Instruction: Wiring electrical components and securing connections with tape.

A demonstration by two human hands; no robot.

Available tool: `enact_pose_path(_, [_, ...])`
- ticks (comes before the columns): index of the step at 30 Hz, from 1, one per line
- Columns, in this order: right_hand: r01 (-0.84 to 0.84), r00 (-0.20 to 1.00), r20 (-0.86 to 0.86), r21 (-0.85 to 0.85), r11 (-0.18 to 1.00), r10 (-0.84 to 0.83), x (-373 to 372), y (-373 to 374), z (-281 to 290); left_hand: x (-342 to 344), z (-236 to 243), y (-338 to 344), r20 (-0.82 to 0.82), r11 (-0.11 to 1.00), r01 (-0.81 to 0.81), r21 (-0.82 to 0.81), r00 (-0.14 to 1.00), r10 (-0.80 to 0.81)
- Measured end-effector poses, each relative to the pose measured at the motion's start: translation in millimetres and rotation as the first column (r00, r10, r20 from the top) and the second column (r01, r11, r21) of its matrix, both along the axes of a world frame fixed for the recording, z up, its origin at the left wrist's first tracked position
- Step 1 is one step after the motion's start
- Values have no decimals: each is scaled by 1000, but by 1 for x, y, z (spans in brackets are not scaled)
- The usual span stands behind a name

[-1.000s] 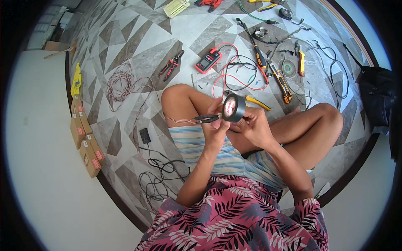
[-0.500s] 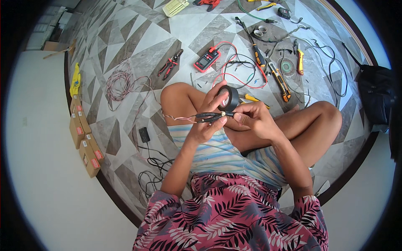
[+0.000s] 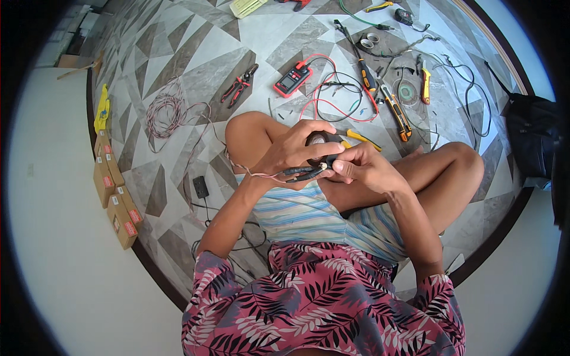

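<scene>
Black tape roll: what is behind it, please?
Behind the black tape roll, a yellow-handled tool is partly visible on the floor. The rest of it is covered, like the floor directly behind.

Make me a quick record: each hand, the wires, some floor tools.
Left hand: around a roll of black tape
Right hand: beside the pale wire tip; anything pinched is unclear
Wires: pink-and-white wire leading into black-covered ends
Floor tools: red-and-black meter, red-handled pliers, orange-and-black cutter
</scene>
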State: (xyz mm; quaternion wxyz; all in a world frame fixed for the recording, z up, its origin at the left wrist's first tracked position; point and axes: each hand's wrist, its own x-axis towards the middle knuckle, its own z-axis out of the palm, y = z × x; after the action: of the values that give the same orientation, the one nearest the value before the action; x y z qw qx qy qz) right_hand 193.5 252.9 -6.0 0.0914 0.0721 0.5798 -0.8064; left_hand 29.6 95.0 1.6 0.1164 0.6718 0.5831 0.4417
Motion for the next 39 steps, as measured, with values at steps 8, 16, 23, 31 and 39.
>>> enact_pose_path(8, [255,965,-38,-83,963,-259,-1,-13,-7,24,-35,3,314,976,-166,142,942,114])
enact_pose_path(16, [335,942,-54,52,941,-333,-1,-15,-2,64,-41,-2,788,954,-295,44,597,148])
enact_pose_path(23, [314,948,-25,231,921,-317,-1,-5,-5,82,-24,-19,697,855,-327,-403,496,518])
enact_pose_path(31, [202,979,-54,342,918,-196,-2,3,13,51,66,-29,-298,837,-547,-38,805,512])
enact_pose_path(39, [210,969,-215,460,863,-121,-7,-4,11,26,48,-35,-129,832,-291,-472,957,261])
